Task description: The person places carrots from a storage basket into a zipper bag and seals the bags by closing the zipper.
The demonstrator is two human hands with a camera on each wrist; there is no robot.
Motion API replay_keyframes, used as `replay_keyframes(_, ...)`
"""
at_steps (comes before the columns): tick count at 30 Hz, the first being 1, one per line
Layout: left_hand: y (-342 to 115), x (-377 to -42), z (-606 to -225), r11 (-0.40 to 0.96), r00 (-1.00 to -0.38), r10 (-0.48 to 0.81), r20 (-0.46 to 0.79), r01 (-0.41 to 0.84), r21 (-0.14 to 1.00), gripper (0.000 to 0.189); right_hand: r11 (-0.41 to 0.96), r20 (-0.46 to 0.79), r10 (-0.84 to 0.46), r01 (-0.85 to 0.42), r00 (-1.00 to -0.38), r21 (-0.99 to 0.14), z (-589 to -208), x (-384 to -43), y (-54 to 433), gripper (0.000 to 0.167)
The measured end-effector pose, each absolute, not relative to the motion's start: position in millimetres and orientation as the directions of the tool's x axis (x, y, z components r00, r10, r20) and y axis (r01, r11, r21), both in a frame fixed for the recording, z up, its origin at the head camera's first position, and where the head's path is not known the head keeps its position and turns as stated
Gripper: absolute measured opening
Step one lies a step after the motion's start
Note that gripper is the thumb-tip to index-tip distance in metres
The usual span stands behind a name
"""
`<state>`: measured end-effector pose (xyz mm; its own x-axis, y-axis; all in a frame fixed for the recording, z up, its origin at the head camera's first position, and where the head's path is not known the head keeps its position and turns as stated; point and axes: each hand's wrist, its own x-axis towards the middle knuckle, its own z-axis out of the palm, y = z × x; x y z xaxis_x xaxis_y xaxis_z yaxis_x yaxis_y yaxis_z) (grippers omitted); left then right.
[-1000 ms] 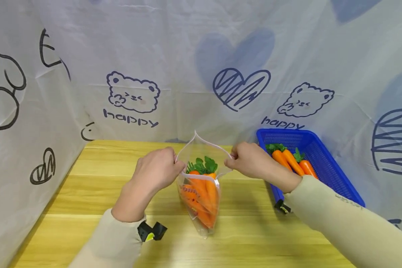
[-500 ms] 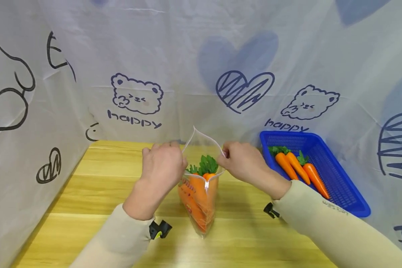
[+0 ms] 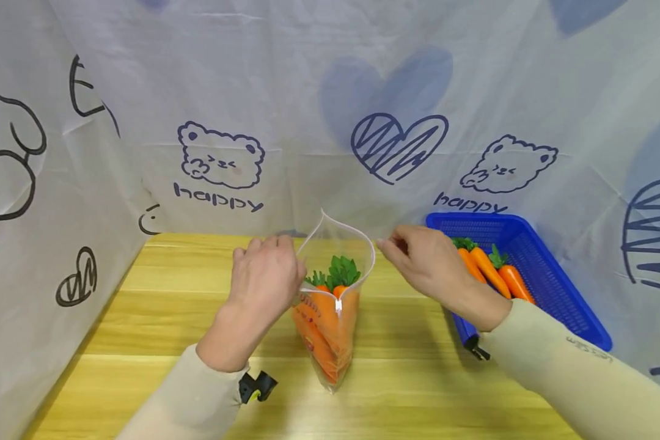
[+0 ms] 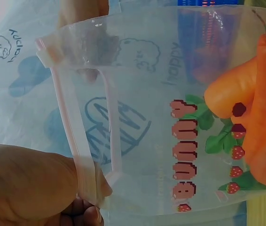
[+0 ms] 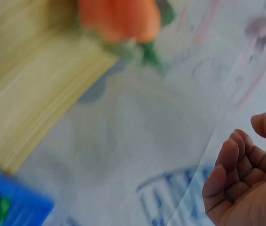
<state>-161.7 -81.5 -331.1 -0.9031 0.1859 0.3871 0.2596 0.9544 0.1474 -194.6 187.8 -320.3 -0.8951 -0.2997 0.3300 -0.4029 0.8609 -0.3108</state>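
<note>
Nearest cam: pale sleeves (image 3: 184,397), each w/ a small black wrist mount (image 3: 257,387), over the wood-grain desk (image 3: 165,318).

Just beyond, mid-desk: clear zip bag (image 3: 330,324), "BUNNY" + strawberry print, mouth up and gaping. Can't tell if its base rests on the desk or hangs just above. Inside: several carrots (image 4: 261,84), exact no. unclear b/c they overlap; leafy tops sit near the opening. White tab (image 3: 338,304) at the rim's near corner.

L hand (image 3: 266,272) pinches the bag's left rim, thumb vs. fingers. R hand (image 3: 431,266) is just beside the right rim, not gripping it; fingers loosely bent, nothing held.

Farther, to the right: blue basket (image 3: 561,290) w/ 3 carrots visible, partly behind the R forearm. Backdrop: white cloth (image 3: 302,73) w/ bears, hearts, "happy".

Progress, my read: bagging well along, a good bunch in. Not done: zip unsealed. Basket carrots aren't bagged; unclear if they're meant to be.
</note>
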Motion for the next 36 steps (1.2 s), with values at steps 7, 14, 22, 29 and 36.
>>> replay_keyframes(7, -95, -160, -329, 0.943, -0.936, 0.119, 0.331, 0.211, 0.258, 0.019, 0.924, 0.242, -0.215, -0.277, -0.946, -0.262, -313, -220, 250, 0.024)
replay_keyframes(14, -98, -160, -328, 0.928, -0.944, 0.1, 0.314, 0.202, 0.312, 0.016, 0.954, 0.109, -0.114, -0.139, -0.988, -0.264, -330, -249, 302, 0.024)
replay_keyframes(22, -97, -159, -329, 0.924, -0.955, 0.093, 0.283, 0.189, 0.334, 0.014, 0.966, 0.014, -0.052, -0.054, -0.999, -0.253, -360, -279, 337, 0.022)
replay_keyframes(29, -95, -160, -332, 0.92, -0.961, 0.089, 0.26, 0.179, 0.348, 0.015, 0.975, -0.101, -0.015, 0.008, -0.995, -0.224, -382, -302, 353, 0.025)
replay_keyframes(36, -92, -160, -334, 0.918, -0.97, 0.085, 0.228, 0.165, 0.36, 0.017, 0.98, -0.224, 0.009, 0.054, -0.975, -0.193, -407, -313, 369, 0.027)
